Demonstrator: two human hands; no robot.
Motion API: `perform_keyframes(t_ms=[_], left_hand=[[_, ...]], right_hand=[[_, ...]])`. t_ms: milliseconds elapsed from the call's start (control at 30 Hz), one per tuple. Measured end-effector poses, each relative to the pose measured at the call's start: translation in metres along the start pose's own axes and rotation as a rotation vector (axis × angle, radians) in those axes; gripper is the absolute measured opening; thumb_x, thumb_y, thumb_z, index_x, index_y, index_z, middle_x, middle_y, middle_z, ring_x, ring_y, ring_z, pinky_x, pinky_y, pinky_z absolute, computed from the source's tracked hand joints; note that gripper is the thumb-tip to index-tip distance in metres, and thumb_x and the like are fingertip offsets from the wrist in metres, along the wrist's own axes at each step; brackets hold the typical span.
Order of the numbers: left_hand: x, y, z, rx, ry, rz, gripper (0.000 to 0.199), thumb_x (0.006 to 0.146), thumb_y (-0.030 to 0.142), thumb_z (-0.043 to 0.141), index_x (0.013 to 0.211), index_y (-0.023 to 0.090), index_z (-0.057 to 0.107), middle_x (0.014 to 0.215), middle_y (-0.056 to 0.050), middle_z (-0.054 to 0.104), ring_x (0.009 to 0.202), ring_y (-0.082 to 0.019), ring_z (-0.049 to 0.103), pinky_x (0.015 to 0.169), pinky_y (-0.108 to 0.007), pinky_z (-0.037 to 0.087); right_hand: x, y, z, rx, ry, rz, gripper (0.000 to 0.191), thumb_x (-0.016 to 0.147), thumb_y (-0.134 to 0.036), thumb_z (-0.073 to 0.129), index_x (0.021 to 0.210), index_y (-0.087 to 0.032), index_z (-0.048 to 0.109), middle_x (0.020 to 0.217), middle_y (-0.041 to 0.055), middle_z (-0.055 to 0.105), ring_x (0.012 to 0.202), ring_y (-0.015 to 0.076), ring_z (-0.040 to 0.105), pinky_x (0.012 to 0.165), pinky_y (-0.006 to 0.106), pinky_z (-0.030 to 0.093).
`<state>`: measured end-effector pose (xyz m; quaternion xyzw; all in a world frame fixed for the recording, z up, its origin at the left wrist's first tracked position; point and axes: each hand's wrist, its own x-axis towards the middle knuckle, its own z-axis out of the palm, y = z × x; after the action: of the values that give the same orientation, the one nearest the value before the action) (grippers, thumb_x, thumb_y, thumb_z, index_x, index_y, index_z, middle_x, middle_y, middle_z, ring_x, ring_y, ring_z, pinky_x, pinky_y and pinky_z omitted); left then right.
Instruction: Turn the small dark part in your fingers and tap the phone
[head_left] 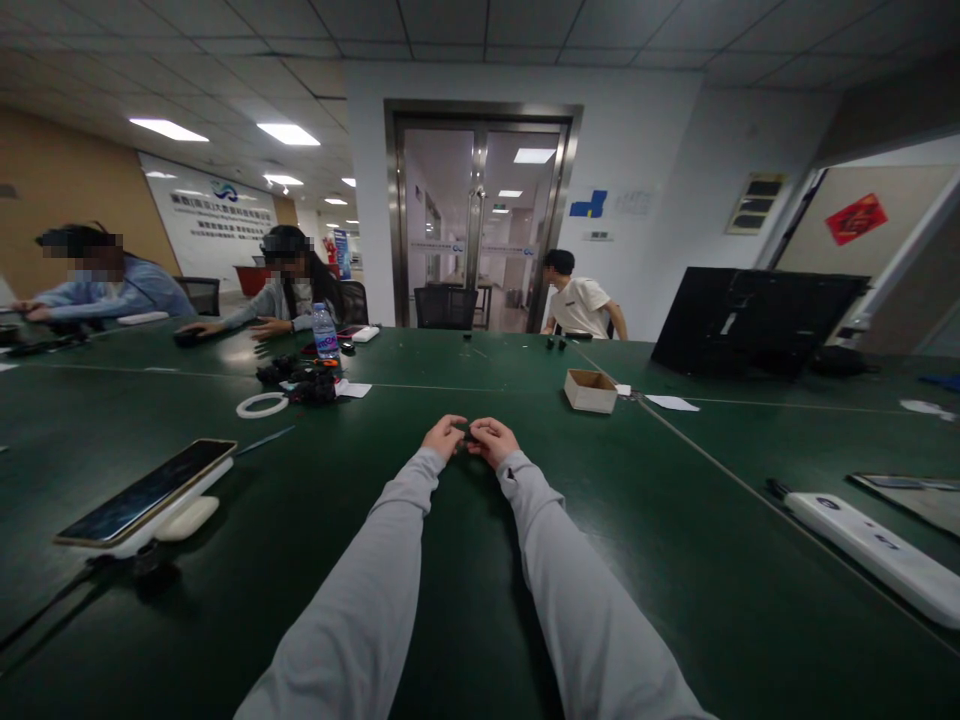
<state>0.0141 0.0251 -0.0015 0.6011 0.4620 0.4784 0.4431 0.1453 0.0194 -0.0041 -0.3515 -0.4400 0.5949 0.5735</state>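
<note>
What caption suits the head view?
Left hand and right hand close together over a green table, an open box farther right.

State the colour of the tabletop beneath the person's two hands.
The tabletop is dark green, seen best in the head view.

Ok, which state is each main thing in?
Left bare hand: fingers bent, grip unclear
Right bare hand: fingers bent, grip unclear
Small rectangular beige box: open
Clear plastic bottle: upright, capped
Rectangular gold-rimmed phone: screen dark
Steel-framed glass double doors: shut
Rectangular white ceiling lights: lit
</note>
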Motion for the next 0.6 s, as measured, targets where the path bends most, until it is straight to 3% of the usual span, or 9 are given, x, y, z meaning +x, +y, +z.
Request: perform_keyframes(t_ms=[167,400,600], left_hand=[[-0.0007,0.0017,0.0003,0.006,-0.002,-0.028,0.024,0.073,0.023,0.043,0.09,0.013,0.057,0.039,0.006,0.043,0.035,-0.006,0.038,0.038,-0.018,0.031],[-0.0004,0.0021,-0.0004,0.011,0.002,-0.018,0.025,0.067,0.015,0.042,0.086,0.013,0.058,0.04,0.006,0.044,0.036,-0.006,0.039,0.04,-0.017,0.032],[-0.0004,0.0016,-0.0016,-0.014,0.031,0.02,0.023,0.067,0.017,0.043,0.083,0.015,0.058,0.04,0.007,0.044,0.036,-0.006,0.039,0.041,-0.017,0.033]], right_hand=[[0.0004,-0.0001,-0.0019,0.011,-0.061,-0.002,0.027,0.053,-0.015,0.072,0.076,-0.017,0.057,0.058,-0.003,0.059,0.047,0.0113,0.06,0.045,0.023,0.05],[-0.0009,-0.0006,-0.0018,0.028,-0.108,-0.01,0.035,0.05,-0.009,0.071,0.081,-0.019,0.057,0.07,-0.0045,0.057,0.053,0.0094,0.061,0.054,0.025,0.052],[-0.0022,-0.0034,0.0027,0.023,-0.034,0.018,0.032,0.055,-0.014,0.071,0.083,-0.019,0.056,0.063,-0.0036,0.057,0.054,0.0112,0.062,0.056,0.026,0.054]])
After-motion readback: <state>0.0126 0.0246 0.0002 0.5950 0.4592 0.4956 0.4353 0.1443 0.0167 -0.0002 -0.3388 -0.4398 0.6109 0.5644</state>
